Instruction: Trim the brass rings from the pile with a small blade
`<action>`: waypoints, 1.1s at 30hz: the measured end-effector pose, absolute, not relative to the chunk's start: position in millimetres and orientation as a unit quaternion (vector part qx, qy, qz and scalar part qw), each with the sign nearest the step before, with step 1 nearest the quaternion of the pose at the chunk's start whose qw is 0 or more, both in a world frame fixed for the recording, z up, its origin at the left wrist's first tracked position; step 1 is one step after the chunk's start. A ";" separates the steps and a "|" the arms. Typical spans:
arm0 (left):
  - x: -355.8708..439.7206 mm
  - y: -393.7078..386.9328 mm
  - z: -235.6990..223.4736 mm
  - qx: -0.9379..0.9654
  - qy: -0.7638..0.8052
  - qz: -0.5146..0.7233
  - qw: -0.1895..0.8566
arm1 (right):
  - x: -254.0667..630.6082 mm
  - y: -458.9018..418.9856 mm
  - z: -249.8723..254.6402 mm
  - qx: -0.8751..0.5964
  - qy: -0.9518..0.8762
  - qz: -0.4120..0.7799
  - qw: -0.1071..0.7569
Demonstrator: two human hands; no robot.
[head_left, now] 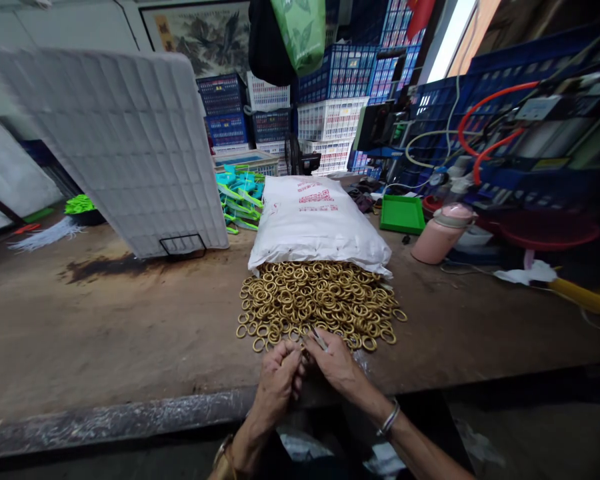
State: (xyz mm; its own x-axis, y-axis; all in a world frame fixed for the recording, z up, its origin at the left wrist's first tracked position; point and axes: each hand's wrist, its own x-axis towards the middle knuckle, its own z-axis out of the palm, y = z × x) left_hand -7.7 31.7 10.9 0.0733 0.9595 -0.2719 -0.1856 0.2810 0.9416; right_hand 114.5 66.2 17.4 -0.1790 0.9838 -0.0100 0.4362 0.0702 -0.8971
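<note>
Both of my hands meet at the table's front edge, just in front of a heap of gold-coloured rings (320,300). My left hand (279,377) is closed, its fingertips pinched on something too small to make out. Touching or nearly touching it, my right hand (336,363) grips a slim pointed metal tool (320,340) whose exact kind I cannot tell. The rings spill from the mouth of a white woven sack (320,223) with red print, which lies on its side behind them.
A white padded panel (130,147) in a wire stand rises at left on the wooden table (130,327). Green and teal plastic pieces (240,197) lie beside the sack. At right are a green tray (401,213), a pink bottle (440,235) and a machine with orange hoses (485,107). Stacked crates (333,120) stand behind.
</note>
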 end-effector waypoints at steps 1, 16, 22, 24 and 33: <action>-8.3 31.2 10.1 0.377 0.490 0.461 0.636 | 114.8 66.4 17.9 -0.545 -0.648 0.412 0.336; -6.3 27.1 12.1 0.374 0.469 0.463 0.652 | 115.7 63.8 15.5 -0.503 -0.665 0.431 0.344; -6.7 26.4 13.0 0.383 0.473 0.470 0.639 | 122.7 67.2 11.2 -0.564 -0.679 0.348 0.315; -6.7 27.3 13.5 0.374 0.479 0.471 0.640 | 124.7 62.9 10.1 -0.568 -0.720 0.291 0.274; -5.3 27.6 13.3 0.373 0.494 0.476 0.625 | 120.9 49.4 12.9 -0.554 -0.796 0.184 0.157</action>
